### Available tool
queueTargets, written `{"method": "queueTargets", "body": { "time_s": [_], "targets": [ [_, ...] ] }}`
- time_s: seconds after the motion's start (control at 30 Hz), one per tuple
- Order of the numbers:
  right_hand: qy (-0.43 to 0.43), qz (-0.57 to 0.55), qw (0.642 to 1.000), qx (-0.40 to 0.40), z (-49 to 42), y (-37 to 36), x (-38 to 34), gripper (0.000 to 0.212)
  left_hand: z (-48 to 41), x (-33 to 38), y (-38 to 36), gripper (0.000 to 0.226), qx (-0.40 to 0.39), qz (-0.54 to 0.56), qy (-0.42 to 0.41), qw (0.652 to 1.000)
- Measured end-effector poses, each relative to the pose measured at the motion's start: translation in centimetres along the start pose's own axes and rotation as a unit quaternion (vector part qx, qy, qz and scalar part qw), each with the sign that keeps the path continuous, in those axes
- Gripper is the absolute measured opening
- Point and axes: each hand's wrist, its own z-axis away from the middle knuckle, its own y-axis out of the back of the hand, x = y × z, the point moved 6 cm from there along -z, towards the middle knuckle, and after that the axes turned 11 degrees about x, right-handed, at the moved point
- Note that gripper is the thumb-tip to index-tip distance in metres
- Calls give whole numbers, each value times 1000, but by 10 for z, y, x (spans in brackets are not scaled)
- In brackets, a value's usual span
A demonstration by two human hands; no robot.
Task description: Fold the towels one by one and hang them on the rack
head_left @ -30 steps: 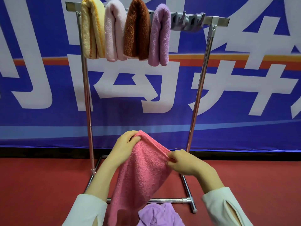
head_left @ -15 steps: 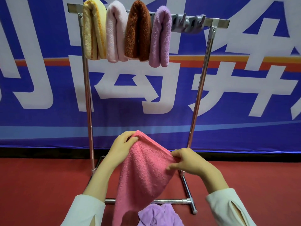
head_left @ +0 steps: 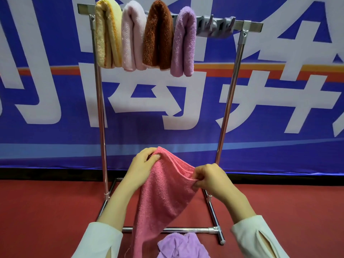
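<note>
Standing before a blue banner (head_left: 55, 108), the metal rack (head_left: 256, 27) carries four folded towels (head_left: 158, 34) on its top bar; below, a pink towel (head_left: 163, 198) hangs between the left hand (head_left: 141, 164) and right hand (head_left: 210, 177), each pinching an upper corner; a crumpled lilac towel (head_left: 182, 244) lies beneath

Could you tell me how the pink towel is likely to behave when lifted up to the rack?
Probably floppy: the pink towel sags in a long drape below where the left hand and right hand pinch its top edge. Likely light: fingertip pinches alone carry it. Its fuzzy pile should grip, not slip, as the folded lilac towel sits draped over the rack.
</note>
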Motion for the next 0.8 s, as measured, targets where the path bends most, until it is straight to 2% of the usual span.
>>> {"method": "queueTargets", "body": {
  "time_s": [0.1,0.17,0.23,0.33,0.4,0.53,0.67,0.8],
  "targets": [
    [15,0,999,30,-2,5,-3,22,-1,-4,5,23,18,5,14,1000],
    [46,49,997,40,-2,10,-4,20,-2,-6,8,23,23,7,23,999],
    [59,105,992,28,-2,12,0,30,-2,-9,9,23,21,2,27,999],
    [42,162,986,24,-1,15,3,46,-1,-13,6,24,12,-9,29,999],
    [39,163,985,31,1,16,2,41,-2,-14,3,23,8,-14,28,999],
    [25,102,994,34,3,16,16,22,-2,-16,5,24,18,-19,34,999],
    [-5,19,1000,6,4,12,28,23,1,-15,5,25,21,6,47,999],
    [-19,-91,995,39,6,14,28,19,1,-10,6,23,36,46,54,997]
  ]
}}
